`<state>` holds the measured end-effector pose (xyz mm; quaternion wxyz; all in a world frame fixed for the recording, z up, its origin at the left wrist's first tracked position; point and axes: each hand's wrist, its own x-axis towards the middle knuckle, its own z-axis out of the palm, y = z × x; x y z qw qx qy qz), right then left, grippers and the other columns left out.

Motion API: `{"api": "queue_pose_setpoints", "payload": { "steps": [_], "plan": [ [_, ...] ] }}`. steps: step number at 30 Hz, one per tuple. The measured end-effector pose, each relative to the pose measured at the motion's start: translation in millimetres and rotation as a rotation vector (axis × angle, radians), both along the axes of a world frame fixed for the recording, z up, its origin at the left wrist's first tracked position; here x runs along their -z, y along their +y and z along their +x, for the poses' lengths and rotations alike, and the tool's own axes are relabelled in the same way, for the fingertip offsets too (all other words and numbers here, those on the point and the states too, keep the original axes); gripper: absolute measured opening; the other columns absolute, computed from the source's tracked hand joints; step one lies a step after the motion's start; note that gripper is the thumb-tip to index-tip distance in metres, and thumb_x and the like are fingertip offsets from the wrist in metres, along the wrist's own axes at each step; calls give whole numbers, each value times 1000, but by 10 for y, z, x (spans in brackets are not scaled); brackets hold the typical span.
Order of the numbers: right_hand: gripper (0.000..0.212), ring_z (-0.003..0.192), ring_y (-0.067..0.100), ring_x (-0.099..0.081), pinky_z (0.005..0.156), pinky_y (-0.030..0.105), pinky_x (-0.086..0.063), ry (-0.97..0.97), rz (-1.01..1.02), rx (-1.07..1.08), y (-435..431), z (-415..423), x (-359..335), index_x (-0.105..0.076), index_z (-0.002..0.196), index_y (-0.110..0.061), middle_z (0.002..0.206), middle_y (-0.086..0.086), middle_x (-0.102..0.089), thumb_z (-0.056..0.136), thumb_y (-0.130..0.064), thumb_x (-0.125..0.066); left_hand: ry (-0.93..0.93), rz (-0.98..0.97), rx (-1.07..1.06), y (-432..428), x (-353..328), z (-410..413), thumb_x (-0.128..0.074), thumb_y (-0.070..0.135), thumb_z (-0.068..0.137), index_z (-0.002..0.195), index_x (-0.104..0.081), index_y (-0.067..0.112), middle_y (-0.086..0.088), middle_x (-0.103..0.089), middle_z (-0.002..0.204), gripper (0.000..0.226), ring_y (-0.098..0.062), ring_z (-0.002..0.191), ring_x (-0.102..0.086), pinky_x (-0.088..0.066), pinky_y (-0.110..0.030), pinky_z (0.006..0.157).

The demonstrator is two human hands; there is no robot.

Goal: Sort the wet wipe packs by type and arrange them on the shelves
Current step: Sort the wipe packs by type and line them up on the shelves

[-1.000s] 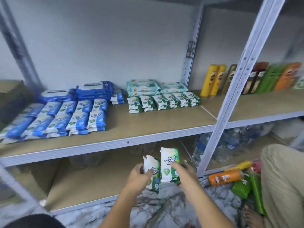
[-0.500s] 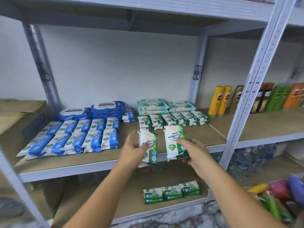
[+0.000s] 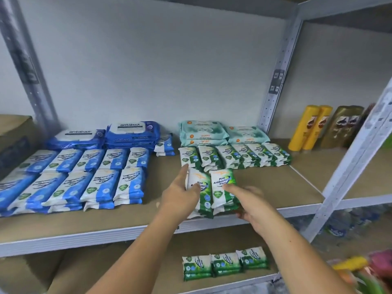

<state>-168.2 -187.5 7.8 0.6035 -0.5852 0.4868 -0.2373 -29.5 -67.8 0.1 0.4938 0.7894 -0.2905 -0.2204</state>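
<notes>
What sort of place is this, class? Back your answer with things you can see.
Probably a shop stockroom: metal racking with board shelves, blue wipe packs and green pine packs laid in sorted rows, and shampoo-like bottles lined up in the next bay.

Blue-and-white plastic fragrance wipe packs (image 3: 99,185): ten stacks, plus one small stack behind. Green-and-white plastic pine wipe packs (image 3: 233,155): six stacks at back, two up front, three a level down. Large blue antabax packs (image 3: 132,132): two stacks. Mint-green packs (image 3: 203,132): two stacks. Yellow plastic bottles (image 3: 305,130): two. Gold plastic bottles (image 3: 341,128): two.
</notes>
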Motion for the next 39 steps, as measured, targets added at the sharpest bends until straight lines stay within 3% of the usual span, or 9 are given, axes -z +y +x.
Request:
{"api": "queue_pose_setpoints", "payload": {
  "steps": [4, 6, 9, 15, 23, 28, 31, 35, 39],
  "plan": [
    [54, 81, 29, -69, 64, 32, -48, 386, -348, -133, -48, 9, -42, -70, 94, 1, 88, 18, -72, 85, -53, -71, -194, 201, -52, -81, 74, 60, -38, 59, 82, 145, -29, 50, 2, -67, 120, 64, -34, 128, -49, -31, -53, 109],
    [57, 78, 31, -68, 58, 30, -42, 546, -486, -169, -70, 2, -43, -66, 76, -2, 68, 11, -63, 87, -57, -64, -254, 238, -69, -106, 77, 29, -42, 51, 93, 145, -34, 38, -3, -61, 127, 54, -35, 131, -40, -28, -50, 105],
    [51, 74, 25, -66, 65, 32, -52, 618, -524, -183, -82, -2, -32, -70, 81, -6, 74, 8, -68, 89, -55, -59, -408, 290, -60, -105, 117, -12, -43, 50, 95, 141, -43, 30, -6, -48, 134, 50, -34, 127, -36, -32, -47, 102],
    [53, 117, 26, -60, 92, 36, -50, 497, -609, -111, 12, -52, 31, -55, 138, -24, 131, 2, -61, 92, -49, -62, -444, 176, -76, -40, 172, 9, -48, 46, 95, 142, -46, 28, -7, -50, 133, 51, -33, 124, -39, -36, -44, 103],
    [16, 102, 20, -50, 88, 45, -47, 317, -1035, -198, 184, -206, 131, -70, 97, -30, 102, -15, -49, 84, -31, -60, -604, 10, 33, 192, 98, 19, -54, 44, 93, 129, -60, 27, 3, -52, 121, 40, -24, 114, -43, -41, -38, 99],
    [39, 110, 19, -47, 94, 44, -46, 375, -1090, -326, 257, -382, 191, -66, 114, -29, 117, -14, -48, 75, -32, -65, -828, -54, 315, 452, 165, -73, -62, 47, 81, 126, -66, 35, 14, -53, 120, 46, -12, 110, -46, -39, -24, 94],
    [51, 114, 14, -47, 93, 34, -49, 367, -1052, -394, 206, -424, 215, -59, 125, -32, 128, -18, -39, 79, -16, -71, -906, -53, 292, 375, 244, -125, -69, 37, 81, 122, -66, 32, 11, -58, 118, 41, -16, 107, -48, -47, -30, 91],
    [53, 76, 1, -48, 72, 26, -46, 307, -1016, -364, 186, -370, 244, -60, 121, -35, 124, -24, -38, 82, 0, -68, -937, -69, 190, 271, 301, -115, -81, 23, 78, 114, -70, 27, 7, -62, 108, 38, -21, 98, -51, -53, -36, 81],
    [51, 73, -3, -50, 65, 14, -40, 269, -1021, -339, 111, -326, 294, -64, 115, -33, 120, -24, -40, 81, 6, -67, -926, -90, 99, 232, 363, -115, -85, 20, 74, 111, -72, 27, 4, -62, 105, 41, -25, 95, -51, -52, -38, 78]
  ]
}}
